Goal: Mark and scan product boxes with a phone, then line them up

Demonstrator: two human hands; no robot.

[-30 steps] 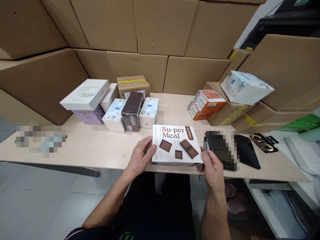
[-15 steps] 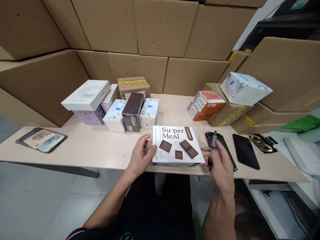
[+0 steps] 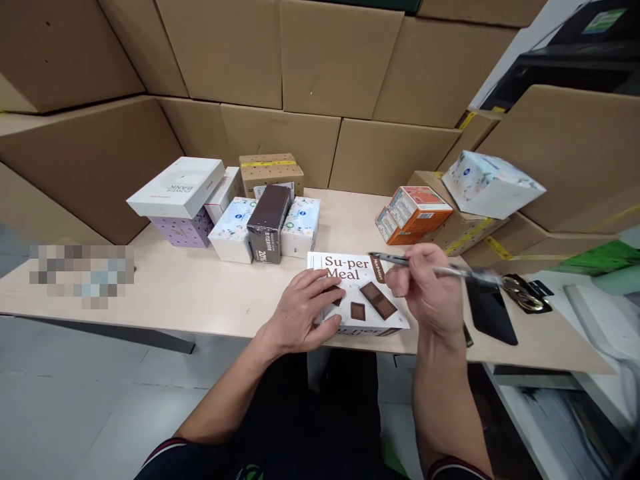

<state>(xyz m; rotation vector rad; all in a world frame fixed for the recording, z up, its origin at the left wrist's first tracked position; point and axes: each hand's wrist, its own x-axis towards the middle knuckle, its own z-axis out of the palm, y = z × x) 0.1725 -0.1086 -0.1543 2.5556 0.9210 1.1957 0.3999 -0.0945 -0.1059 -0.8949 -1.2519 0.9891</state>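
A white "Su-per Meal" box point(image 3: 377, 308) with chocolate pieces printed on it lies flat at the table's front edge. My left hand point(image 3: 303, 313) rests on the box's left side, fingers stretched out across its top. Above the box's right side, my right hand point(image 3: 431, 290) grips a slim grey and black marker point(image 3: 387, 257). The marker is nearly level, its dark tip pointing left over the box's far edge. Its back end, beyond my hand, is smeared by motion. A dark phone-like slab point(image 3: 468, 337) is mostly hidden by my right hand and wrist.
Behind on the left stand tissue packs point(image 3: 300, 230), a dark brown box point(image 3: 269, 220) and a power bank box point(image 3: 183, 187). Orange boxes point(image 3: 420, 217) and a tissue pack point(image 3: 493, 187) are at right. A black tablet point(image 3: 490, 310) and scissors point(image 3: 523, 293) lie farther right.
My left hand has moved from the box's left edge onto its top. My right hand has risen and turned, swinging the marker from upright beside the box to nearly level above it.
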